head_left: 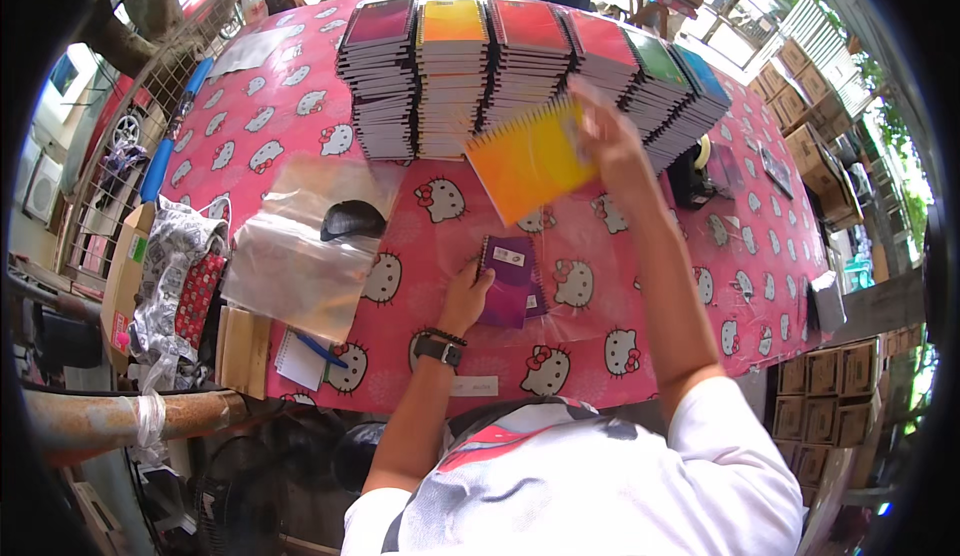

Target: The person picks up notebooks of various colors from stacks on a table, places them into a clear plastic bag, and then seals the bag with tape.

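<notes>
- Pink plastic tablecloth (640, 256) w/ white cartoon cat faces covers the whole table.
- Right hand (612, 136) is raised over the table, fingers closed on the right edge of an orange-yellow spiral notebook (528, 159); notebook is up in the air, tilted, spiral side toward upper left, just in front of the stacks.
- Left hand (468, 296) lies on the cloth near the front edge, fingertips on the left side of a purple notebook (511, 281); hand not closed round it, just pressing/touching. Black wristwatch (438, 348) + dark bead band on that wrist.
- Purple notebook lies flat, looks like it sits on top of another one of the same colour, between both forearms.
- Row of notebook stacks (520, 66) along the far side: maroon, orange, red, pink, green, blue tops, stacks touching side by side.
- Clear plastic bags (300, 256) lie left of the left hand, w/ a black curved object (352, 219) on them; can't tell what it is.
- Front left corner: small white notepad (300, 359) w/ blue pen (322, 350) across it, beside a wood block (243, 351).
- Black tape dispenser (692, 178) right of the right forearm.
- Cardboard boxes (820, 406) stacked off the table's right side.
</notes>
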